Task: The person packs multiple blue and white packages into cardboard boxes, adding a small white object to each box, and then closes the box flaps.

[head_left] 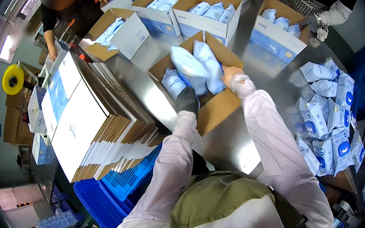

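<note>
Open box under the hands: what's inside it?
The box holds light blue pouches: one lying at its left end, two more gripped by the left hand and right hand. Its bottom and any lower pouches are hidden.

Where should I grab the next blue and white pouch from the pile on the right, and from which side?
Take a top pouch of the pile by its long side edges, coming from above and the left, where the right hand is nearest. The pouches lie flat and overlapping on the steel table, so the top one's edges are free; probably a pinch across its width holds best.
</note>
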A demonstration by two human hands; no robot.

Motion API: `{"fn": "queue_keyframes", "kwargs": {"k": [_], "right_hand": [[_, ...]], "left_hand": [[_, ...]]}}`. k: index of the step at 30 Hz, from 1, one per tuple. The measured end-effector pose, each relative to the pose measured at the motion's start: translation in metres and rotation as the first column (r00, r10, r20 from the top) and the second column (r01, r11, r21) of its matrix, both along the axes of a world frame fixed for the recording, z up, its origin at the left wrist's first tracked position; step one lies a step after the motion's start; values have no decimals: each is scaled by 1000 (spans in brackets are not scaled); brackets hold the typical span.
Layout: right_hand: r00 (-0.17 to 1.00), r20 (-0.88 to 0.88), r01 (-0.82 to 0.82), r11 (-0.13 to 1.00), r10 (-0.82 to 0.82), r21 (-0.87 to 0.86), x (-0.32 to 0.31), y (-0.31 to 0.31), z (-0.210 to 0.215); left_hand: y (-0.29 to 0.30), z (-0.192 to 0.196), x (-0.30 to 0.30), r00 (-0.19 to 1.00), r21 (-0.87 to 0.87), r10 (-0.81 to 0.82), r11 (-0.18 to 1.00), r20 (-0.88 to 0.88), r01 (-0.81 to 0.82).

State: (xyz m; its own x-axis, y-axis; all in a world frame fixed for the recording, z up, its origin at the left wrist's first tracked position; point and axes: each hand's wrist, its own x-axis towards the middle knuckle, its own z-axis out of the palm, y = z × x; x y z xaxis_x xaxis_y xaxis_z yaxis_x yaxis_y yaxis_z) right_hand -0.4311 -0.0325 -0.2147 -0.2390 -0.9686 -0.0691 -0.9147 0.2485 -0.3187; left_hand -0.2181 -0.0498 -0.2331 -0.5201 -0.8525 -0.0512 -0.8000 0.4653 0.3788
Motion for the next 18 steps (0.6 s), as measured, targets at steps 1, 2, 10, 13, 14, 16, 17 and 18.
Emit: {"fn": "queue_keyframes", "kwargs": {"k": [1, 2, 10, 13, 14, 16, 17, 18], "right_hand": [[997, -8, 72, 978, -71, 198, 8, -13, -7], [995, 69, 68, 991, -76, 111, 27, -9, -1], [982, 174, 25, 859, 75, -512, 24, 226, 48], [729, 234, 680, 645, -643, -348, -38, 372, 3], [676, 180, 736, 654, -714, -171, -43, 408, 11], [706, -35, 707, 706, -708, -32, -34, 459, 0], [742, -119, 660, 750, -659, -41, -22, 467, 0], [725, -180, 655, 746, -665, -121, -6, 466, 0]], "left_hand": [[1, -6, 1, 998, 17, 20, 1000, -58, -19], [-2, -9, 3, 996, 13, 34, 999, -78, -33], [-43, -5, 8, 996, -83, -78, 993, 51, 82], [-97, -7, -9, 981, -84, -166, 981, 105, 175], [-118, -8, -5, 976, -68, -172, 981, 132, 182], [-162, -2, 3, 970, -69, -177, 979, 167, 190], [-176, 2, 1, 968, -78, -207, 972, 143, 220], [-172, 30, 0, 983, -62, -181, 982, -22, 179]]}}
